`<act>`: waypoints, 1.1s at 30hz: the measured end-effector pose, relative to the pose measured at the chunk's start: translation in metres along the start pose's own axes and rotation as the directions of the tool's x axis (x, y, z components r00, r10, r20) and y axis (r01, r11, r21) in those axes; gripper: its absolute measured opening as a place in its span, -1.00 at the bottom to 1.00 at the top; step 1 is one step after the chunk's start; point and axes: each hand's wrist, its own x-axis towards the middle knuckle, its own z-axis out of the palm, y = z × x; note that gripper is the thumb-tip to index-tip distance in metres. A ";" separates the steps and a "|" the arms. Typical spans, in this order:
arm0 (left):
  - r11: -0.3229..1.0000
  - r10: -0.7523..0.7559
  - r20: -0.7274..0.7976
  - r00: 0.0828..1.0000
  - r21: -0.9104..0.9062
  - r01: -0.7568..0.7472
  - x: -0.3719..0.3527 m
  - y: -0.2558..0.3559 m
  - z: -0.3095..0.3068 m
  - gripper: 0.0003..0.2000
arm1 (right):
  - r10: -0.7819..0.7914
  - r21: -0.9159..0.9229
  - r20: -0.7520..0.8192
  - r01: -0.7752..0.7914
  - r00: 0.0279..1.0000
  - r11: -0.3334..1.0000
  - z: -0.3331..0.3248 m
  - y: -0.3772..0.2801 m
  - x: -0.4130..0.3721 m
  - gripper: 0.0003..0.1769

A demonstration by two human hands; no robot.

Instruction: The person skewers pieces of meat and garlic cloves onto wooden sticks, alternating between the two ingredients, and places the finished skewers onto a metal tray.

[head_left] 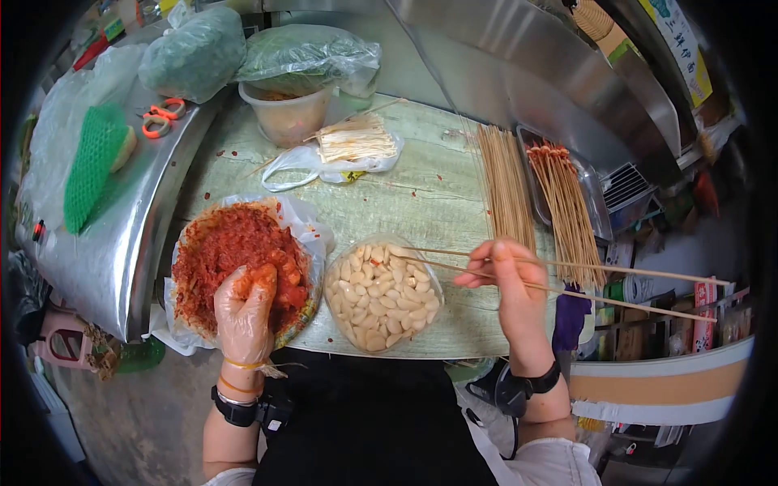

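Note:
My left hand (243, 306), in a clear plastic glove held by rubber bands at the wrist, reaches into a bowl of red, coarse, paste-like mixture (223, 247). Its fingers are curled and smeared with red around a lump of it. My right hand (512, 279) is bare and pinches two long bamboo skewers (600, 267). Their left ends meet the top edge of a clear bowl of peeled garlic cloves (381, 300); whether a clove is on a tip, I cannot make out. The skewers' other ends stick out far to the right.
Loose bamboo skewers (504, 182) lie beside a metal tray (596, 190) with loaded skewers (559, 170). Enoki mushrooms (356, 139) rest on a plastic bag near a white tub (288, 117). On the metal surface at left are scissors (160, 121) and a green net (96, 162).

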 end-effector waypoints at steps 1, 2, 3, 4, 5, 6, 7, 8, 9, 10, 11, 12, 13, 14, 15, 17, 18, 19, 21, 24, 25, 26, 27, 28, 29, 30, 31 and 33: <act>1.000 0.004 0.041 0.999 0.014 -0.004 0.000 0.003 0.000 -0.84 | 0.033 0.051 -0.051 -0.030 0.998 0.998 -0.004 -0.003 -0.003 -0.61; 1.000 0.008 0.081 0.997 0.029 -0.010 0.001 0.006 0.001 -0.83 | 0.026 0.050 -0.044 -0.024 0.999 0.998 -0.009 -0.004 -0.005 -0.61; 0.999 0.017 0.073 0.997 0.028 -0.019 0.002 0.006 0.000 -0.83 | 0.029 0.117 -0.030 -0.025 0.999 0.993 -0.015 -0.005 -0.006 -0.60; 0.999 -0.031 0.110 0.993 -0.001 0.032 0.003 0.005 -0.001 -0.82 | 0.032 0.188 -0.009 -0.029 0.999 0.982 -0.016 -0.005 -0.006 -0.59; 0.996 -0.078 0.147 0.986 -0.024 0.082 0.004 0.006 -0.002 -0.80 | 0.025 0.198 0.008 -0.026 1.000 0.980 -0.014 -0.004 -0.006 -0.59; 0.992 -0.081 0.182 0.980 -0.077 0.096 0.003 0.008 0.002 -0.76 | -0.004 0.230 0.024 -0.002 1.000 0.973 -0.011 -0.004 -0.007 -0.58; 0.985 -0.124 0.206 0.971 -0.095 0.146 0.002 0.012 0.003 -0.74 | -0.031 0.266 0.041 0.019 0.999 0.964 -0.005 -0.003 -0.007 -0.58; 0.983 -0.116 0.250 0.961 -0.111 0.147 0.001 0.015 0.004 -0.74 | -0.090 0.283 0.064 0.068 0.994 0.957 0.005 -0.007 -0.008 -0.59; 0.981 -0.109 0.294 0.950 -0.124 0.151 0.000 0.018 0.004 -0.73 | -0.092 0.303 0.088 0.061 0.992 0.951 0.014 -0.008 -0.009 -0.59; 0.978 -0.132 0.311 0.941 -0.116 0.175 0.000 0.022 0.005 -0.72 | -0.163 0.273 0.125 0.123 0.979 0.954 0.022 -0.008 -0.010 -0.59; 0.974 -0.154 0.328 0.932 -0.110 0.199 -0.001 0.026 0.005 -0.70 | -0.234 0.245 0.162 0.190 0.959 0.951 0.029 -0.010 -0.011 -0.59; 0.958 -0.165 0.359 0.919 -0.163 0.236 -0.002 0.024 0.003 -0.66 | -0.244 0.262 0.211 0.186 0.946 0.947 0.035 -0.013 -0.011 -0.59; 0.961 -0.160 0.342 0.926 -0.159 0.224 -0.003 0.025 0.001 -0.66 | -0.250 0.275 0.224 0.185 0.942 0.943 0.041 -0.012 -0.010 -0.59; 0.936 -0.164 0.382 0.910 -0.230 0.265 -0.005 0.025 -0.001 -0.64 | -0.317 0.250 0.262 0.253 0.912 0.935 0.045 -0.010 -0.009 -0.61; 0.903 -0.165 0.424 0.890 -0.298 0.310 -0.005 0.025 -0.003 -0.62 | -0.379 0.223 0.297 0.322 0.876 0.920 0.049 -0.009 -0.008 -0.62; 0.893 -0.137 0.431 0.892 -0.336 0.300 -0.007 0.025 -0.004 -0.60 | -0.410 0.168 0.323 0.375 0.853 0.912 0.056 -0.011 -0.007 -0.61; 0.875 -0.143 0.419 0.897 -0.369 0.312 -0.008 0.026 -0.004 -0.60 | -0.437 0.106 0.343 0.428 0.832 0.898 0.058 -0.012 -0.007 -0.59; 0.856 -0.150 0.408 0.901 -0.402 0.325 -0.008 0.027 -0.004 -0.60 | -0.436 0.107 0.346 0.427 0.831 0.898 0.059 -0.012 -0.006 -0.59; 0.846 -0.181 0.412 0.893 -0.398 0.355 -0.008 0.026 -0.006 -0.60 | -0.456 0.082 0.350 0.458 0.818 0.885 0.059 -0.010 -0.006 -0.59; 0.822 -0.226 0.406 0.885 -0.409 0.397 -0.008 0.022 -0.009 -0.60 | -0.478 0.075 0.387 0.489 0.789 0.869 0.056 -0.006 -0.001 -0.66; 0.808 -0.238 0.394 0.888 -0.427 0.406 -0.008 0.020 -0.009 -0.60 | -0.475 0.077 0.387 0.486 0.790 0.871 0.055 -0.003 -0.002 -0.66; 0.808 -0.240 0.392 0.888 -0.426 0.407 -0.007 0.020 -0.008 -0.60 | -0.455 0.125 0.333 0.439 0.826 0.889 0.053 0.000 -0.004 -0.66; 0.799 -0.246 0.368 0.896 -0.446 0.403 -0.007 0.019 -0.007 -0.61 | -0.429 0.177 0.280 0.393 0.859 0.902 0.052 0.002 -0.005 -0.65; 0.791 -0.252 0.344 0.905 -0.466 0.397 -0.006 0.019 -0.007 -0.61 | -0.428 0.180 0.282 0.391 0.858 0.903 0.052 0.003 -0.005 -0.65; 0.792 -0.253 0.340 0.906 -0.465 0.396 -0.006 0.018 -0.008 -0.61 | -0.397 0.226 0.257 0.345 0.881 0.911 0.051 0.003 -0.006 -0.65; 0.806 -0.241 0.325 0.914 -0.458 0.375 -0.006 0.015 -0.009 -0.62 | -0.364 0.271 0.233 0.299 0.902 0.915 0.050 0.003 -0.006 -0.66; 0.819 -0.229 0.312 0.922 -0.449 0.356 -0.006 0.013 -0.010 -0.62 | -0.363 0.271 0.232 0.298 0.903 0.915 0.052 0.001 -0.006 -0.66; 0.822 -0.254 0.322 0.912 -0.424 0.379 -0.005 0.016 -0.008 -0.63 | -0.361 0.154 0.329 0.328 0.873 0.932 0.054 -0.008 -0.005 -0.69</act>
